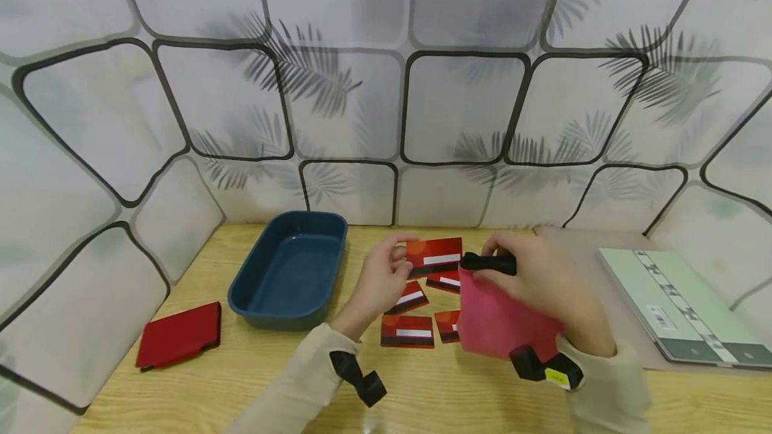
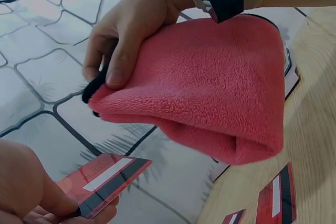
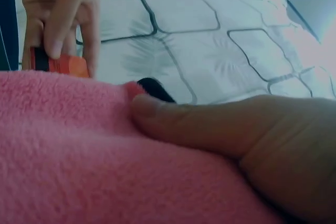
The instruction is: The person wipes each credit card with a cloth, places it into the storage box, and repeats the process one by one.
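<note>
Between thumb and fingers, my left hand [image 1: 378, 281] pinches a red card [image 1: 433, 254] with a white strip and a dark band, lifted above the table. Just right of it, my right hand [image 1: 539, 280] grips a folded pink plush cloth [image 1: 500, 320] by its black edge [image 1: 490, 263]. In the left wrist view the cloth [image 2: 210, 82] hangs folded over, its fuzzy face showing, apart from the card [image 2: 107, 182]. Below the hands several similar cards lie on the table, among them one whole card [image 1: 407, 340] and one partly hidden by the cloth [image 1: 447, 335].
A dark blue plastic bin [image 1: 241, 297] stands left of the hands. Further left lies a dark red flat case [image 1: 179, 335]. On the right, a pale green folder [image 1: 657, 293] rests on a greyish mat [image 1: 567, 246]. A patterned fabric backdrop [image 1: 464, 106] rises behind the wooden table [image 1: 434, 394].
</note>
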`<move>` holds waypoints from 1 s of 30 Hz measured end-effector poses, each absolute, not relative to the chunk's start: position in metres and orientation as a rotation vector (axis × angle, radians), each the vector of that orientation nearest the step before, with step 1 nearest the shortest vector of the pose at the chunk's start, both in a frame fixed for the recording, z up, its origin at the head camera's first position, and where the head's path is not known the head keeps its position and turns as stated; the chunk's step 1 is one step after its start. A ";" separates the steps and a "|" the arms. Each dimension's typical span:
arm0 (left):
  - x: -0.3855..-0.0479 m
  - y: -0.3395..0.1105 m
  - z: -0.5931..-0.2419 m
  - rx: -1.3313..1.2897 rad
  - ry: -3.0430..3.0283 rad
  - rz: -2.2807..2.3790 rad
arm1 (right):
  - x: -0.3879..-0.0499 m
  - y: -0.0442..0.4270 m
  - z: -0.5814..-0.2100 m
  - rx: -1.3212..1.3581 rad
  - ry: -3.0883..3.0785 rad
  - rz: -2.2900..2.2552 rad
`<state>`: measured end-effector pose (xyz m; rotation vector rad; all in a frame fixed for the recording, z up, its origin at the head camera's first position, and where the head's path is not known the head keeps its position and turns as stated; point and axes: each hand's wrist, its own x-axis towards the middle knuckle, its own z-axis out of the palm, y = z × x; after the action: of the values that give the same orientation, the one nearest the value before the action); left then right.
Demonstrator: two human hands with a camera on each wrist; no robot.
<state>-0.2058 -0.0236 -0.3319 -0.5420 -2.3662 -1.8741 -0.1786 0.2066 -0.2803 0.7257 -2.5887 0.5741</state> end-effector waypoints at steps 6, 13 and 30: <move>-0.205 -0.023 -0.334 -0.589 -2.353 -1.905 | -0.181 0.186 -0.286 0.897 -2.480 0.691; -0.202 -0.020 -0.338 -0.774 -2.230 -2.098 | -0.187 0.174 -0.295 1.017 -2.435 0.773; -0.196 -0.018 -0.347 -0.887 -2.192 -2.010 | -0.196 0.170 -0.307 0.839 -2.372 0.649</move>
<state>-0.1964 -0.0180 -0.3466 -0.8874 -2.1916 -2.0097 -0.1956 0.1701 -0.3073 0.8393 -2.3718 0.6486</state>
